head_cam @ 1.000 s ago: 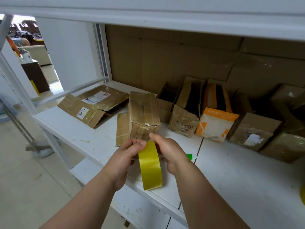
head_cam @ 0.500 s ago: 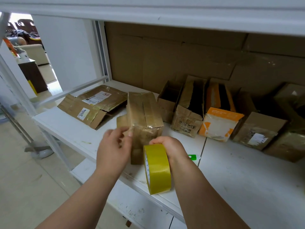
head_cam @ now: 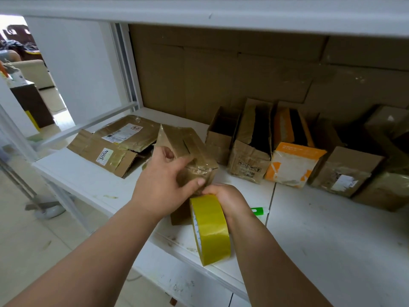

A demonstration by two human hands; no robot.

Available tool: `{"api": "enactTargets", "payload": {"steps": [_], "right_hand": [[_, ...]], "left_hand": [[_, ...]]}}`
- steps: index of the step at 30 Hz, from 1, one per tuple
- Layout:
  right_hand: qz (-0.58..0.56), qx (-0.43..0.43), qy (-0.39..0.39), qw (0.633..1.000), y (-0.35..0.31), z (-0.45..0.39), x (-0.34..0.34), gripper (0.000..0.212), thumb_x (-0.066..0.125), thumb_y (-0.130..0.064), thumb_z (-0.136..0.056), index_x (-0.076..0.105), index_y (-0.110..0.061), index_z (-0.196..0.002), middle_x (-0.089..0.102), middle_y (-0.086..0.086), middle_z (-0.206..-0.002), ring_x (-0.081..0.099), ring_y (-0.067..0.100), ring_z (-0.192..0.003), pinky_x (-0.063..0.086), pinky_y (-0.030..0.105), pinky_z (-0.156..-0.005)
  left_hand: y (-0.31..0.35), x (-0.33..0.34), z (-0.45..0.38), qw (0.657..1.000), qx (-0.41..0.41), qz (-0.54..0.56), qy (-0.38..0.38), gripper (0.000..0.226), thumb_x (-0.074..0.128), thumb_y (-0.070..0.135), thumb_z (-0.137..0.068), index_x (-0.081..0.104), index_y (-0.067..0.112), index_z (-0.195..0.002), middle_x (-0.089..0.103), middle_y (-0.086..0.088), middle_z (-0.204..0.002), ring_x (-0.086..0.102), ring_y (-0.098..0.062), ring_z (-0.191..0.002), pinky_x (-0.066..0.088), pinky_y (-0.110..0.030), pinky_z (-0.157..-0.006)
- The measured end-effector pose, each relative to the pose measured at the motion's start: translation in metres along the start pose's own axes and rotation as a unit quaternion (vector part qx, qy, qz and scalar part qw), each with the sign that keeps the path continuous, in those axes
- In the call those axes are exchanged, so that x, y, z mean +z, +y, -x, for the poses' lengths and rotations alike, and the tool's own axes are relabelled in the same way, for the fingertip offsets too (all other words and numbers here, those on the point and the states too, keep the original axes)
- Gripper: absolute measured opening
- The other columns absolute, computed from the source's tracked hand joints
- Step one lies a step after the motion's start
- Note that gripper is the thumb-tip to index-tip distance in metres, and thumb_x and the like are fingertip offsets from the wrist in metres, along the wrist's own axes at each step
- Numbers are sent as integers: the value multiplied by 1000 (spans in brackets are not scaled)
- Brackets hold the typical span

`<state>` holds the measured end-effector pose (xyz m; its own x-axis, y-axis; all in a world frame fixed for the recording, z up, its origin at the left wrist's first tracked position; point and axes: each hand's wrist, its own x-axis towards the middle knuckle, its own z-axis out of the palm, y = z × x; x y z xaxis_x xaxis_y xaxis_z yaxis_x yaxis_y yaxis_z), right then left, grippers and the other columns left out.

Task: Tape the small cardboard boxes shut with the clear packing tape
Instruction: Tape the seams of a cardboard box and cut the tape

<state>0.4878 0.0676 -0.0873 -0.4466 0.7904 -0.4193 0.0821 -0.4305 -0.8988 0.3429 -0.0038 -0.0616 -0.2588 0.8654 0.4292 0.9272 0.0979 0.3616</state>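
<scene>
Gripping the near end of a small cardboard box [head_cam: 188,151], the left hand [head_cam: 161,185] sits at frame centre, thumb across the box's near face, fingers curled round its left side.

- Right hand [head_cam: 230,202]: just below and right of the left, closed round the top of the tape roll [head_cam: 210,229]; fingertips hidden behind the roll and box, so whether they pinch a free tape end cannot be told.
- Tape roll: yellowish-clear, on edge, hanging below the box's near end, touching or almost touching it.
- Box: tilted, long axis running from the hands up and away toward upper centre; already glossy with tape. Both hands meet at its near end; judged, the next strip would be drawn along that axis, away from the hands.
- Flattened boxes [head_cam: 115,149]: left of the held box, lying on the white shelf [head_cam: 332,240].
- Row of open boxes [head_cam: 250,151]: right of and behind the held box, one orange-and-white [head_cam: 292,165]; close beside the pull path, a possible obstruction.
- Green object [head_cam: 257,210]: partly hidden behind the right wrist; unidentified.
</scene>
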Motion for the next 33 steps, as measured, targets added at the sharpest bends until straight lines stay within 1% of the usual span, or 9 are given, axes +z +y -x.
{"api": "enactTargets", "payload": {"steps": [5, 8, 10, 13, 20, 23, 26, 29, 33], "right_hand": [[44, -24, -12, 999, 0, -3, -3, 2, 72, -6, -79, 72, -4, -79, 62, 8, -66, 56, 15, -54, 41, 15, -44], [56, -31, -4, 998, 1, -6, -3, 16, 71, -8, -80, 72, 4, -91, 62, 10, -77, 57, 18, -67, 42, 18, -51], [55, -32, 5, 998, 2, -5, 0, 5, 69, -5, -80, 70, -1, -77, 60, 11, -72, 56, 22, -68, 42, 26, -61], [-16, -7, 35, 999, 9, -9, -5, 30, 65, -4, -79, 63, -15, -51, 56, 9, -60, 54, 27, -67, 44, 38, -71], [-89, 10, 36, 995, 9, -3, -15, 20, 64, -6, -82, 63, -11, -62, 55, 9, -61, 54, 25, -63, 45, 31, -64], [-71, -18, 32, 997, 9, -3, -14, 25, 66, -6, -79, 64, -15, -56, 54, 12, -67, 54, 28, -69, 43, 33, -66], [-52, -36, 23, 998, 7, 1, -9, 9, 71, -16, -64, 64, -16, -58, 55, 15, -73, 53, 30, -80, 42, 38, -74], [-54, -41, 19, 998, 5, 5, -7, 5, 70, -18, -60, 66, -16, -57, 57, 18, -77, 56, 34, -82, 44, 43, -78], [-52, -49, 11, 997, 7, 6, -15, 19, 65, -4, -81, 66, -12, -64, 59, 14, -72, 56, 28, -72, 45, 34, -69]], "left_hand": [[-12, 15, -2, 999, -44, -14, 5, 62, 82, 52, -69, 62, 24, -120, 31, -4, -138, 59, -28, -104, 54, -37, -79], [-17, 24, 1, 997, -70, 39, 12, 58, 85, 45, -69, 63, 21, -118, 32, 0, -138, 59, -24, -102, 53, -35, -81], [-20, 27, 2, 995, -83, 53, 24, 53, 85, 40, -71, 64, 21, -117, 34, 2, -137, 60, -22, -99, 51, -33, -80], [-26, 26, 2, 992, -104, 59, 45, 46, 82, 35, -76, 63, 21, -115, 35, 2, -135, 61, -22, -96, 49, -31, -78], [-27, 32, 4, 996, -70, 50, 20, 51, 82, 26, -77, 60, 20, -122, 30, 3, -139, 58, -26, -106, 55, -39, -84], [-22, 33, 3, 995, -90, 28, 14, 52, 81, 38, -75, 57, 24, -119, 31, 4, -137, 59, -25, -103, 56, -40, -80], [-16, 36, -4, 995, -89, -40, 24, 65, 77, 64, -66, 53, 24, -111, 39, 2, -128, 55, -23, -105, 52, -45, -86], [-14, 37, -11, 994, -92, -56, 20, 57, 75, 61, -72, 54, 23, -109, 42, 1, -121, 55, -25, -104, 50, -45, -86], [-18, 41, -8, 996, -68, -47, 16, 56, 78, 49, -75, 53, 27, -120, 42, -2, -125, 53, -28, -107, 51, -46, -89]]}}
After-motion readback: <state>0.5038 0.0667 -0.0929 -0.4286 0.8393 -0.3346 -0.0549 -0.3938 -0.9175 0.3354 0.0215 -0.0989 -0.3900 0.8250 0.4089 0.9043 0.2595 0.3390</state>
